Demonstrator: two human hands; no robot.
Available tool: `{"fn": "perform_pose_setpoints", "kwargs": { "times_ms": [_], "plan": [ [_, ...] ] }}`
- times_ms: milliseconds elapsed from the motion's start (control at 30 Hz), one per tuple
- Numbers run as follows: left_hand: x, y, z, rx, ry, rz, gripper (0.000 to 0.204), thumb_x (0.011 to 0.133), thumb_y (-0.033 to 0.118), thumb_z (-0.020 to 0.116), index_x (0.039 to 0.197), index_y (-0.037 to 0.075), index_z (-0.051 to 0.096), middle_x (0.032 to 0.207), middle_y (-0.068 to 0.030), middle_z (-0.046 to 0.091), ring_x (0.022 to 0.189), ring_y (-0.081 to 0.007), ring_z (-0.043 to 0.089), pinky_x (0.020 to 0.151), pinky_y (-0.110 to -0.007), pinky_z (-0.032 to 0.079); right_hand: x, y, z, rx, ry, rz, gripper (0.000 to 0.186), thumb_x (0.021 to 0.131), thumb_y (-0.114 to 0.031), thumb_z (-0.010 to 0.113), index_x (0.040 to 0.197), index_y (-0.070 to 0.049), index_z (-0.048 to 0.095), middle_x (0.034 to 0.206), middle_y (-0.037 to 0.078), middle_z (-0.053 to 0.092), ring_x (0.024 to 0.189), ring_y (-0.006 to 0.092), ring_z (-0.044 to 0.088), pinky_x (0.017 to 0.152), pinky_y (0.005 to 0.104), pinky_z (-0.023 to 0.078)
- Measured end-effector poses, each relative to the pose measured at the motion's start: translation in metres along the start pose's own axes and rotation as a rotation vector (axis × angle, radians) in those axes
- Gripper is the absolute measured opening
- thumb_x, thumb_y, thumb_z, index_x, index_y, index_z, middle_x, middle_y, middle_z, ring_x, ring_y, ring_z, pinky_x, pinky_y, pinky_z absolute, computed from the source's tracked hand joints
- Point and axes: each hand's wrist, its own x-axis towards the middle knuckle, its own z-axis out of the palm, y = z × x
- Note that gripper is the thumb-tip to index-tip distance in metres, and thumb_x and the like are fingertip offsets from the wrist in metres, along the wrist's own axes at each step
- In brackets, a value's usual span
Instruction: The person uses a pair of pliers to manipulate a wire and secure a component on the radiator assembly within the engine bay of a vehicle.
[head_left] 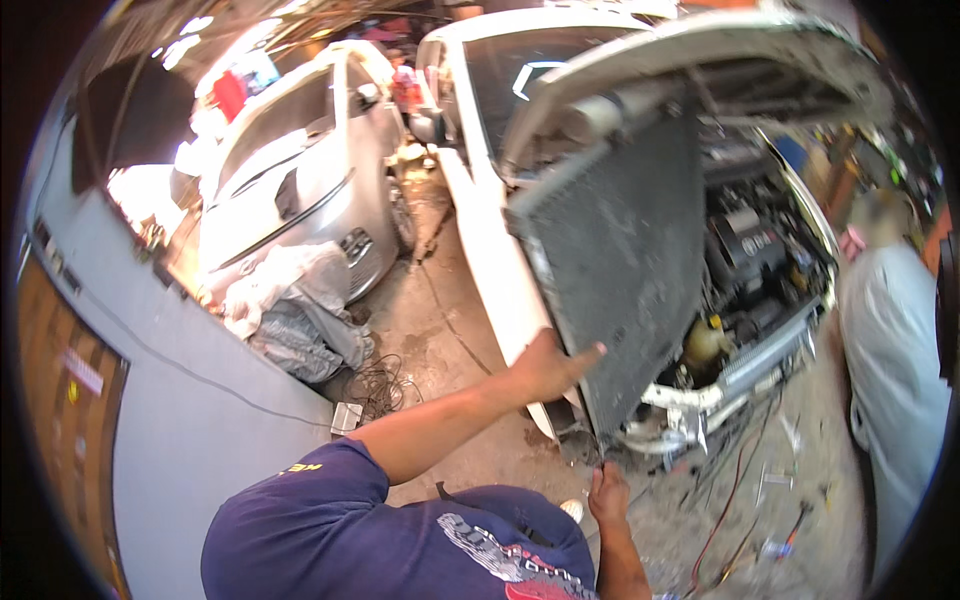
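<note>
A large, flat, dark radiator point(630, 250) stands tilted on its corner beside the open engine bay point(745, 240) of a white car. My left hand point(552, 370) grips the radiator's near left edge, with one finger stretched over its face. Just below the bottom corner is my right hand point(608, 492), its fingers closed and pointing up. A thin piece shows between that hand and the corner; what it holds is too small to make out. Part of the engine bay is hidden behind the radiator.
The white car's raised hood point(740, 60) hangs over the radiator's top. A silver car point(300, 190) is parked at left, beside a blue-grey wall point(200, 400). Coiled cable point(380, 388) lies on the floor. At right stands a person in grey point(895, 330); tools and wires litter the floor nearby.
</note>
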Motion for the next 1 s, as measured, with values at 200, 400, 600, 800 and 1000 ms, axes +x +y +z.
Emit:
{"fn": "perform_pose_setpoints", "kwargs": {
  "times_ms": [200, 400, 600, 800, 1000],
  "plan": [
    [-0.019, 0.018, -0.017, -0.079, -0.124, 0.037, 0.054, 0.101, 0.031, 0.067, 0.136, -0.01, 0.059, 0.13, -0.0262, 0.069, 0.122, -0.0318, 0.066, 0.104, -0.041, 0.052, -0.006, -0.021, -0.02, 0.923, -0.186, 0.719, 0.012, 0.104, -0.012, 0.054, 0.097, -0.003, 0.059, 0.077, 0.007, 0.068, 0.062, 0.0118, 0.059, 0.057, 0.0307, 0.045],
    [-0.016, 0.02, -0.009, 0.039, -0.01, -0.013, 0.057, 0.097, 0.045, 0.069, 0.119, -0.008, 0.069, 0.095, -0.0222, 0.074, 0.086, -0.0292, 0.074, 0.081, -0.043, 0.058, -0.011, -0.062, -0.064, 0.681, -0.131, 0.644, 0.034, 0.102, -0.009, 0.055, 0.134, -0.001, 0.06, 0.086, 0.008, 0.072, 0.054, 0.0093, 0.052, 0.049, 0.026, 0.041],
    [-0.009, 0.006, 0.0, -0.137, 0.042, 0.175, 0.048, 0.097, 0.031, 0.074, 0.122, -0.01, 0.068, 0.111, -0.0185, 0.076, 0.1, -0.0236, 0.072, 0.091, -0.038, 0.056, 0.002, -0.067, -0.062, 0.894, -0.093, 0.77, 0.052, 0.096, -0.008, 0.056, 0.148, -0.005, 0.056, 0.087, 0.004, 0.065, 0.055, 0.0077, 0.044, 0.048, 0.0252, 0.035],
    [-0.004, 0.004, -0.002, -0.05, 0.029, 0.157, 0.052, 0.096, 0.027, 0.079, 0.13, -0.009, 0.062, 0.127, -0.0191, 0.068, 0.117, -0.0272, 0.064, 0.104, -0.038, 0.049, 0.018, -0.074, -0.053, 1.14, -0.074, 0.988, 0.06, 0.095, -0.002, 0.049, 0.156, -0.006, 0.047, 0.078, 0.004, 0.056, 0.051, 0.008, 0.041, 0.042, 0.0246, 0.032],
    [0.003, -0.007, -0.001, -0.074, 0.045, 0.294, 0.041, 0.098, 0.02, 0.075, 0.124, -0.01, 0.064, 0.119, -0.0181, 0.072, 0.109, -0.0247, 0.067, 0.097, -0.036, 0.053, 0.042, -0.09, -0.068, 1.19, -0.136, 1.01, 0.063, 0.096, -0.004, 0.048, 0.158, 0.0, 0.039, 0.077, 0.004, 0.055, 0.052, 0.0085, 0.041, 0.044, 0.0261, 0.031]
  ]
}}
